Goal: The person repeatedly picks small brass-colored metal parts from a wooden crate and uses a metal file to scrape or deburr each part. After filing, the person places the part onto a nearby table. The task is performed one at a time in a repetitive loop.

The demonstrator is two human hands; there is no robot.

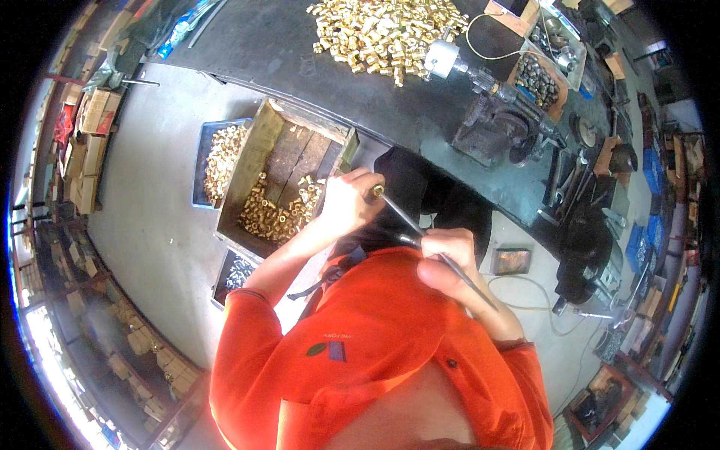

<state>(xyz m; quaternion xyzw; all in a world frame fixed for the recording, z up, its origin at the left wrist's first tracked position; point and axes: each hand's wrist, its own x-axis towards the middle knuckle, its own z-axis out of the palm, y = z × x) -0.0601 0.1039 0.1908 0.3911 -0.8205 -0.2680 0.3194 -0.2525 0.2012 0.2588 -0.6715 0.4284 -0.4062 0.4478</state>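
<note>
My left hand (351, 201) is closed around a small brass fitting (377, 191), its end showing at the fingertips. In my right hand (450, 256) is a thin metal rod (406, 217), slanting up to the left. The rod's upper tip meets the fitting; whether it goes inside, I cannot tell. A short dark piece with a shiny end (409, 241) sticks out beside my right fingers, and its kind is unclear. Just left of my left hand stands a wooden crate (241, 180) with many brass fittings (271, 215) in it.
A dark workbench (277, 56) carries a large heap of brass fittings (386, 34) and a clamped machine with a chuck (442, 58). Left of the crate, a blue bin (199, 169) holds more fittings. A cable (517, 304) lies on the floor at right. Shelves line both sides.
</note>
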